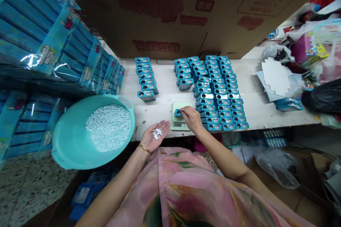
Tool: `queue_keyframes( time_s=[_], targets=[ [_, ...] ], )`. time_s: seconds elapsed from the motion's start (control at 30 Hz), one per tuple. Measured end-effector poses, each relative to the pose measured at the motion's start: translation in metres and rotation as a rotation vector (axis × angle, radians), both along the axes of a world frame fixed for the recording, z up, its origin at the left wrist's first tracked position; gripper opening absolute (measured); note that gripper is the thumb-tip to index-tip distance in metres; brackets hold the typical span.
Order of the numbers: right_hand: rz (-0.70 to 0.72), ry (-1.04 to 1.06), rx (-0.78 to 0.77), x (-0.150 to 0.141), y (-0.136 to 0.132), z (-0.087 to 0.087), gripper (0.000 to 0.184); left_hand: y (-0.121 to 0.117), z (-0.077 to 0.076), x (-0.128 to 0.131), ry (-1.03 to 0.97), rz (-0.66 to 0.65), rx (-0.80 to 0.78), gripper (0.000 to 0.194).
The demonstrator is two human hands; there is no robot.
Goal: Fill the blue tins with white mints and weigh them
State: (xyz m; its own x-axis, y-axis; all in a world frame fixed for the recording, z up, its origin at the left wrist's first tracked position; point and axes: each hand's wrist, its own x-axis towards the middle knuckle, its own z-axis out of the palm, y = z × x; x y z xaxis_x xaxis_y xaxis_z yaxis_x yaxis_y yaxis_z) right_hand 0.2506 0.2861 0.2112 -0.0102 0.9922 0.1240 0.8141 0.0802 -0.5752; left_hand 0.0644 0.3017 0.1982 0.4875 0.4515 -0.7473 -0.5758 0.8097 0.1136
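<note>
Here, a big brown box [226, 37] stands at the back of the white surface [163, 90]. A green tub [69, 131] sits at the left. Lots of blue tins [223, 108] stand in rows, most of them at the right. The left hand [152, 138] is spread out, palm up, like a little dish. The right hand [193, 119] has its thumb and finger squeezed together at a tin; it is hard to tell if they pinch the tin or something tiny. Under that tin is a pale scale [176, 121]. The small blue tin [177, 113] lies on it. Smallest are the white bits [157, 133], some in the left palm and a heap in the tub.

If the left palm tips, bits could roll off. If the right hand leans on the tin, the scale could show too much. If the right wrist swings sideways, it could knock the nearest tins over.
</note>
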Motion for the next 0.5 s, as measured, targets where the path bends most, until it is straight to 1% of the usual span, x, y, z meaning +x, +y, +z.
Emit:
queue_keyframes(
  time_s=[0.03, 0.13, 0.2, 0.23, 0.3, 0.37, 0.5],
  targets=[
    [0.063, -0.022, -0.001, -0.01, -0.004, 0.004, 0.022, -0.001, 0.0, -0.001, -0.012, 0.001, -0.004, 0.026],
    [0.389, -0.158, -0.054, -0.051, -0.019, 0.012, 0.022, -0.005, -0.001, -0.004, -0.035, -0.012, -0.028, 0.029],
    [0.507, -0.254, -0.107, -0.075, -0.026, 0.014, 0.025, -0.01, -0.003, -0.009, -0.033, -0.02, -0.046, 0.032],
    [0.529, -0.288, -0.14, -0.083, -0.029, 0.014, 0.025, -0.013, -0.004, -0.012, -0.034, -0.023, -0.049, 0.034],
    [0.557, -0.307, -0.198, -0.09, -0.031, 0.013, 0.022, -0.018, -0.007, -0.019, -0.037, -0.03, -0.054, 0.037],
    [0.594, -0.285, -0.224, -0.089, -0.031, 0.009, 0.02, -0.023, -0.01, -0.024, -0.046, -0.052, -0.064, 0.039],
    [0.636, -0.224, -0.207, -0.083, -0.031, -0.001, 0.019, -0.026, -0.009, -0.028, -0.033, -0.076, -0.089, 0.04]
  ],
)
